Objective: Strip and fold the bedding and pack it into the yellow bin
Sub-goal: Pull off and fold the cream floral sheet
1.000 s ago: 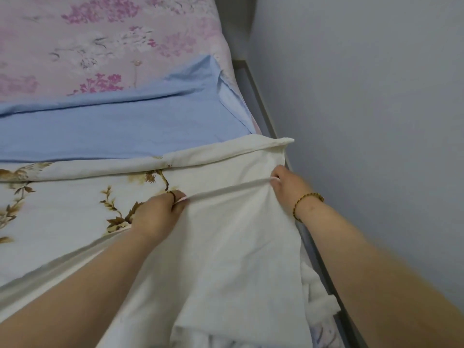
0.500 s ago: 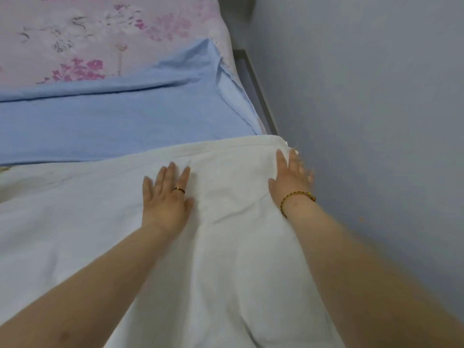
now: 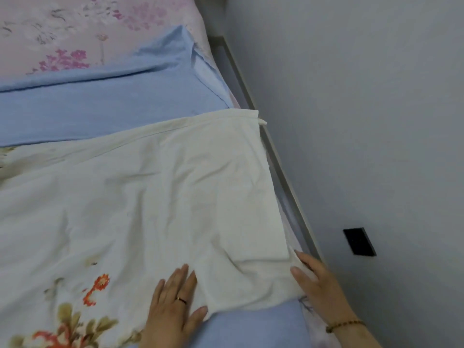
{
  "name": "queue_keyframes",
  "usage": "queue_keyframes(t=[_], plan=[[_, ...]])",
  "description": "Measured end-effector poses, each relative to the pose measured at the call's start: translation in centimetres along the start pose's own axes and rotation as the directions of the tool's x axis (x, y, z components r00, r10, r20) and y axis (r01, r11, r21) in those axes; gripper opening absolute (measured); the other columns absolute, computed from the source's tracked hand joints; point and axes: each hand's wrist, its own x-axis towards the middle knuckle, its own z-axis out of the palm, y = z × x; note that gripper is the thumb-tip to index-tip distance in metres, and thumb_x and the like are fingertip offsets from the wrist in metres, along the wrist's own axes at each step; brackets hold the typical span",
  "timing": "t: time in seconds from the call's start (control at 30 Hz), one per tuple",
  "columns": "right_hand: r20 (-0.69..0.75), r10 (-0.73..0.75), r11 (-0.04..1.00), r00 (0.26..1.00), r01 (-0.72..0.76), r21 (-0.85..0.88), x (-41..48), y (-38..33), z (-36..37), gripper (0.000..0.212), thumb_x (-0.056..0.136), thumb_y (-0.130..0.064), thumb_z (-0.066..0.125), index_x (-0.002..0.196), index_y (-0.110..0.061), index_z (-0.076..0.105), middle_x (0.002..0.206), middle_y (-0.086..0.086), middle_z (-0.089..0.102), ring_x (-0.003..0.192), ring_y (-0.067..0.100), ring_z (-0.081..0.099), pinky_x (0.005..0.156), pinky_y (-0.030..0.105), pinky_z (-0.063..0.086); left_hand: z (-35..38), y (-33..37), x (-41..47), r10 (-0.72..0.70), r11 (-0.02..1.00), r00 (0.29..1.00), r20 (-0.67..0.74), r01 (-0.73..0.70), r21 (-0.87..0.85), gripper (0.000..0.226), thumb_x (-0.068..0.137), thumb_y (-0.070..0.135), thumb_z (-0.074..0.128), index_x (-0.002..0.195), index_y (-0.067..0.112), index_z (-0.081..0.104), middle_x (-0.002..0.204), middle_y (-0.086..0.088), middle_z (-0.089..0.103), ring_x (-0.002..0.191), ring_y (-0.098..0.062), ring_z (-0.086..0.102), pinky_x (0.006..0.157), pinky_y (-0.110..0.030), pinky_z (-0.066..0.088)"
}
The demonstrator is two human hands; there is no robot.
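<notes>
A white duvet cover (image 3: 155, 202) with a floral print lies spread across the bed, its top layer folded over. My left hand (image 3: 173, 307) lies flat and open on its near edge, a ring on one finger. My right hand (image 3: 319, 282), with a bead bracelet at the wrist, rests open against the cover's near right corner by the bed's edge. Under the cover a blue sheet (image 3: 108, 101) shows beyond it and also at the near edge. The yellow bin is out of view.
A pink floral sheet (image 3: 82, 28) covers the mattress at the far end. A grey bed frame rail (image 3: 281, 172) runs along the right side, close to a grey wall (image 3: 364, 121) with a black socket plate (image 3: 359, 241).
Both hands let go of the pinched fold, pressed flat on the cover, then slid back toward me along it to its near edge. The cover now lies smoother.
</notes>
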Motion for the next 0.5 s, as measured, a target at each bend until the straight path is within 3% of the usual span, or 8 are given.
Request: queue_keyframes(t=[0.1, 0.17, 0.2, 0.23, 0.3, 0.4, 0.47, 0.5], plan=[[-0.190, -0.140, 0.980, 0.972, 0.108, -0.166, -1.6, 1.9, 0.5, 0.041, 0.082, -0.008, 0.066, 0.121, -0.014, 0.052, 0.120, -0.004, 0.041, 0.112, 0.009, 0.038, 0.097, 0.022, 0.031, 0.7, 1.9, -1.1, 0.021, 0.998, 0.997, 0.078, -0.026, 0.056, 0.096, 0.072, 0.073, 0.035, 0.149, 0.025, 0.000, 0.157, 0.009, 0.007, 0.142, 0.001, -0.007, 0.113, -0.019, 0.001], [-0.343, -0.209, 0.971, 0.916, 0.153, -0.185, -2.5, 2.2, 0.5, 0.031, 0.082, -0.003, 0.065, 0.112, -0.006, 0.060, 0.112, 0.000, 0.047, 0.108, 0.014, 0.043, 0.090, 0.022, 0.034, 1.4, 2.5, -1.8, -0.001, 0.989, 0.996, 0.094, -0.013, 0.150, 0.105, 0.059, 0.060, 0.040, 0.149, 0.023, -0.001, 0.158, 0.004, 0.002, 0.144, -0.004, -0.007, 0.114, -0.022, -0.002], [-0.370, -0.164, 0.984, 0.914, 0.128, -0.122, -2.9, 2.4, 0.4, 0.019, 0.084, -0.003, 0.063, 0.103, -0.005, 0.063, 0.102, 0.001, 0.052, 0.103, 0.019, 0.049, 0.083, 0.020, 0.037, 1.7, 2.6, -2.1, -0.024, 0.982, 0.995, 0.096, 0.006, 0.188, 0.103, 0.057, 0.049, 0.038, 0.149, 0.022, -0.001, 0.157, -0.001, 0.011, 0.145, -0.010, -0.002, 0.114, -0.023, -0.004], [-0.349, -0.084, 0.996, 0.933, 0.075, -0.039, -3.1, 2.4, 0.4, 0.007, 0.086, -0.004, 0.061, 0.091, -0.009, 0.063, 0.092, 0.001, 0.055, 0.096, 0.022, 0.053, 0.074, 0.017, 0.040, 1.8, 2.5, -2.1, -0.058, 0.974, 0.994, 0.092, 0.036, 0.224, 0.099, 0.057, 0.040, 0.036, 0.149, 0.021, 0.004, 0.150, -0.007, 0.030, 0.142, -0.017, 0.013, 0.114, -0.023, -0.005], [-0.259, 0.095, 0.994, 0.961, -0.077, 0.079, -3.3, 3.1, 0.7, 0.013, 0.088, -0.009, 0.058, 0.076, -0.013, 0.054, 0.081, 0.007, 0.055, 0.084, 0.024, 0.053, 0.062, 0.018, 0.042, 2.0, 2.4, -2.1, -0.081, 0.964, 0.994, 0.067, 0.062, 0.257, 0.083, 0.058, 0.028, 0.033, 0.140, 0.022, 0.029, 0.116, -0.010, 0.066, 0.115, -0.018, 0.042, 0.114, -0.022, -0.006], [-0.178, 0.287, 0.923, 0.941, -0.221, 0.315, -3.0, 3.9, 1.1, 0.024, 0.090, -0.010, 0.056, 0.087, 0.013, 0.056, 0.083, 0.027, 0.060, 0.070, 0.022, 0.051, 0.063, 0.032, 0.054, 2.1, 2.3, -1.2, -0.077, 0.958, 0.996, -0.042, 0.086, 0.273, 0.059, 0.058, 0.023, 0.032, 0.115, 0.020, 0.045, 0.093, -0.002, 0.074, 0.094, -0.014, 0.059, 0.105, -0.026, 0.018], [-0.076, 0.361, 0.778, 0.929, -0.255, 0.574, -2.9, 3.4, 1.1, 0.019, 0.093, -0.011, 0.052, 0.088, 0.006, 0.059, 0.078, 0.018, 0.061, 0.064, 0.023, 0.054, 0.046, 0.021, 0.053, 2.4, 1.9, -0.6, -0.036, 0.956, 0.988, -0.153, 0.078, 0.282, 0.055, 0.058, 0.022, 0.032, 0.109, 0.020, 0.051, 0.090, -0.001, 0.074, 0.092, -0.015, 0.056, 0.084, -0.027, 0.031], [-0.044, 0.380, 0.721, 0.924, -0.266, 0.640, -2.7, 3.1, 1.1, 0.016, 0.094, -0.013, 0.051, 0.088, 0.000, 0.058, 0.078, 0.012, 0.061, 0.067, 0.024, 0.057, 0.045, 0.020, 0.052, 2.4, 1.6, -0.4, -0.011, 0.953, 0.981, -0.195, 0.069, 0.294, 0.054, 0.058, 0.022, 0.034, 0.105, 0.020, 0.059, 0.088, -0.001, 0.074, 0.092, -0.017, 0.055, 0.077, -0.025, 0.032]])
